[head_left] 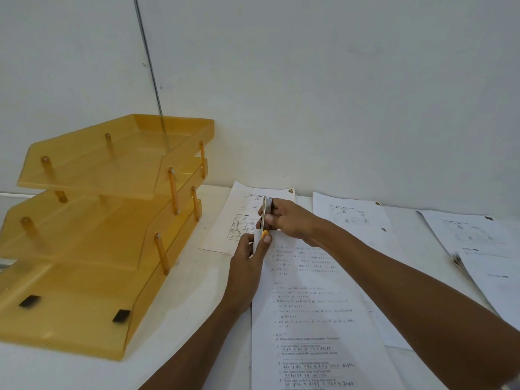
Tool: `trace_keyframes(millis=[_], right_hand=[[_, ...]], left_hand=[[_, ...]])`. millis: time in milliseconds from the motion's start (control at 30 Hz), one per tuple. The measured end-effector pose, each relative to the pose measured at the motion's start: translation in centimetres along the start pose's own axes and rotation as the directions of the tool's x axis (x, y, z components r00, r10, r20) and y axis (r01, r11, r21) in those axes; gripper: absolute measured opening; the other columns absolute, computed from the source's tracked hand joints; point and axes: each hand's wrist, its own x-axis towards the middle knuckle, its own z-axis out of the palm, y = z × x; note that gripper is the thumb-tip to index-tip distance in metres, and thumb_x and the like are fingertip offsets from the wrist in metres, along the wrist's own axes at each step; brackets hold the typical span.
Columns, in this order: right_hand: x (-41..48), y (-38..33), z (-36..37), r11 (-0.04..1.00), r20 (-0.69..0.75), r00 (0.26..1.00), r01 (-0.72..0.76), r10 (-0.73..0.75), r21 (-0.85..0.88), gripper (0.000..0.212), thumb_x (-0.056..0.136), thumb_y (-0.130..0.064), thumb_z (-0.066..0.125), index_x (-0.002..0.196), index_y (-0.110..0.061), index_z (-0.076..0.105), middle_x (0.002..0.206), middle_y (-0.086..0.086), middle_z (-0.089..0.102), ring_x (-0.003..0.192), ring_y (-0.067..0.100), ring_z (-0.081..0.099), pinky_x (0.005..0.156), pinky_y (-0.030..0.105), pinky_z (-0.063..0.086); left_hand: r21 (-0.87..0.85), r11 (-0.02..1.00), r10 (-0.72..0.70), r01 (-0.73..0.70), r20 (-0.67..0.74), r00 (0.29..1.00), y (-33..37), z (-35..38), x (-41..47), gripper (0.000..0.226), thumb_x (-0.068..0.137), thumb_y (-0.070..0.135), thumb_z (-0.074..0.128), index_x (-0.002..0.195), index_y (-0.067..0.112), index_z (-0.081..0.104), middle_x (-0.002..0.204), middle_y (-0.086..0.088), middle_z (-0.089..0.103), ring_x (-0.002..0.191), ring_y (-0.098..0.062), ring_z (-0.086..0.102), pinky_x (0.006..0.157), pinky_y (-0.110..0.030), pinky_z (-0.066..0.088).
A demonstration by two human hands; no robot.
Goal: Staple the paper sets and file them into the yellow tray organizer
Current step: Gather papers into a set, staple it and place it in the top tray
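Note:
A yellow three-tier tray organizer (84,249) stands on the white table at the left, its tiers showing no paper. In front of me lies a printed paper set (315,319). My left hand (247,266) pinches its top left corner. My right hand (287,220) grips a small stapler (264,216) with a silver top and an orange tip, held at that same corner. The corner itself is hidden behind my fingers and the stapler.
More printed sheets lie on the table: one with a map drawing (239,220) behind my hands, one (354,218) to the right, and others (484,249) at the far right. A white wall rises close behind the table.

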Motion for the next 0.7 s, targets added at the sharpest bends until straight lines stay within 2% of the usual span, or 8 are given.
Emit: trace_keyframes(millis=[133, 267, 367, 433, 500, 600, 700], right_hand=[[0.1, 0.0, 0.0, 1.000, 0.012, 1.000, 0.003, -0.003, 0.004, 0.018, 0.102, -0.002, 0.044, 0.115, -0.007, 0.056, 0.115, 0.006, 0.068, 0.104, 0.020, 0.066, 0.082, 0.021, 0.053], [0.4, 0.2, 0.2, 1.000, 0.007, 1.000, 0.007, -0.007, 0.006, 0.018, 0.101, -0.002, 0.044, 0.114, -0.006, 0.057, 0.119, 0.011, 0.068, 0.111, 0.025, 0.067, 0.092, 0.030, 0.055], [0.6, 0.3, 0.4, 1.000, 0.012, 1.000, 0.005, -0.005, 0.015, 0.018, 0.101, -0.001, 0.045, 0.111, -0.008, 0.058, 0.115, 0.007, 0.069, 0.111, 0.024, 0.066, 0.099, 0.035, 0.053], [0.6, 0.1, 0.6, 1.000, 0.004, 1.000, 0.000, 0.000, 0.011, 0.016, 0.101, -0.001, 0.045, 0.107, -0.010, 0.057, 0.111, 0.006, 0.069, 0.111, 0.025, 0.066, 0.100, 0.037, 0.052], [0.6, 0.0, 0.7, 1.000, -0.015, 1.000, 0.003, -0.003, -0.003, 0.017, 0.100, 0.000, 0.044, 0.107, -0.009, 0.057, 0.114, 0.011, 0.069, 0.112, 0.028, 0.066, 0.101, 0.039, 0.052], [0.7, 0.2, 1.1, 1.000, -0.041, 0.999, 0.002, -0.003, -0.022, 0.019, 0.099, 0.001, 0.043, 0.106, -0.008, 0.058, 0.117, 0.017, 0.069, 0.111, 0.030, 0.066, 0.101, 0.042, 0.052], [0.8, 0.2, 1.0, 1.000, -0.019, 1.000, -0.014, 0.014, 0.003, 0.018, 0.101, -0.002, 0.044, 0.106, -0.010, 0.058, 0.118, 0.015, 0.068, 0.110, 0.027, 0.066, 0.099, 0.039, 0.053]], left_hand=[[0.026, 0.999, 0.023, -0.022, -0.041, 0.999, -0.2, 0.0, 0.2, 0.024, 0.098, 0.050, 0.054, 0.105, 0.028, 0.057, 0.101, 0.010, 0.068, 0.094, -0.011, 0.068, 0.067, -0.014, 0.053], [0.034, 0.999, 0.029, -0.028, -0.034, 0.999, -0.6, -0.1, 0.5, 0.026, 0.098, 0.052, 0.054, 0.102, 0.027, 0.057, 0.102, 0.005, 0.069, 0.095, -0.015, 0.069, 0.073, -0.021, 0.057], [0.053, 0.998, 0.038, -0.036, -0.041, 0.998, -0.9, -0.2, 0.6, 0.022, 0.099, 0.050, 0.054, 0.099, 0.028, 0.056, 0.099, 0.002, 0.068, 0.094, -0.018, 0.068, 0.073, -0.021, 0.055], [0.050, 0.998, 0.046, -0.044, -0.040, 0.998, -1.1, -0.3, 0.7, 0.025, 0.099, 0.050, 0.055, 0.099, 0.025, 0.056, 0.100, -0.004, 0.067, 0.095, -0.023, 0.067, 0.075, -0.024, 0.054], [0.048, 0.997, 0.056, -0.054, -0.038, 0.998, -1.1, -0.3, 0.6, 0.029, 0.099, 0.050, 0.054, 0.100, 0.021, 0.057, 0.098, -0.006, 0.067, 0.094, -0.024, 0.066, 0.076, -0.025, 0.054], [0.063, 0.996, 0.070, -0.067, -0.049, 0.996, -1.1, -0.3, 0.6, 0.030, 0.099, 0.049, 0.054, 0.092, 0.020, 0.054, 0.086, -0.002, 0.063, 0.080, -0.017, 0.063, 0.069, -0.021, 0.051], [0.035, 0.999, 0.038, -0.037, -0.042, 0.998, -1.1, -0.5, 0.6, 0.029, 0.099, 0.049, 0.056, 0.098, 0.020, 0.056, 0.095, 0.001, 0.069, 0.089, -0.017, 0.070, 0.071, -0.022, 0.055]])
